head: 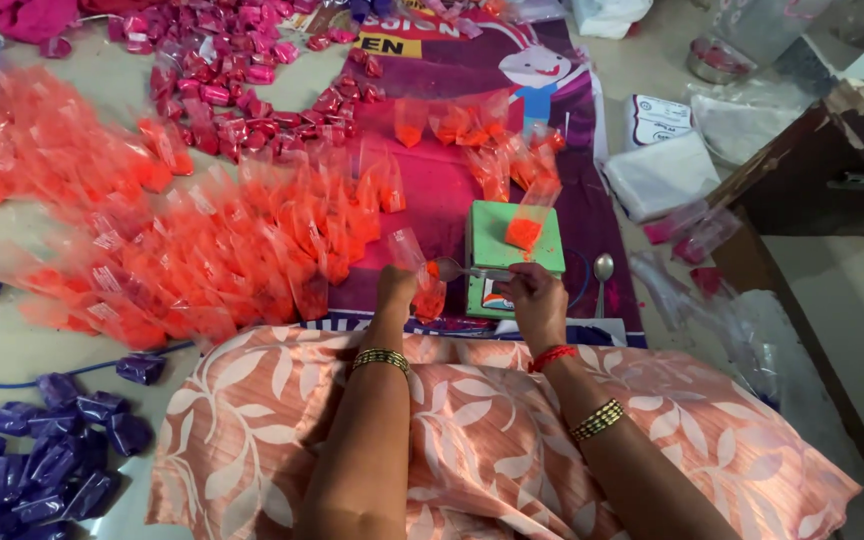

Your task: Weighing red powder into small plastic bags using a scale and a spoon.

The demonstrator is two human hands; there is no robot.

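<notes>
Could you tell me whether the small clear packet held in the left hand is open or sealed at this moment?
Open: the left hand holds the packet upright, mouth up, while the right hand brings a spoon to it.

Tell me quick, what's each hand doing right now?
Left hand: closed on a small clear packet with orange powder in it.
Right hand: closed on a spoon, its bowl at the packet's mouth.
</notes>
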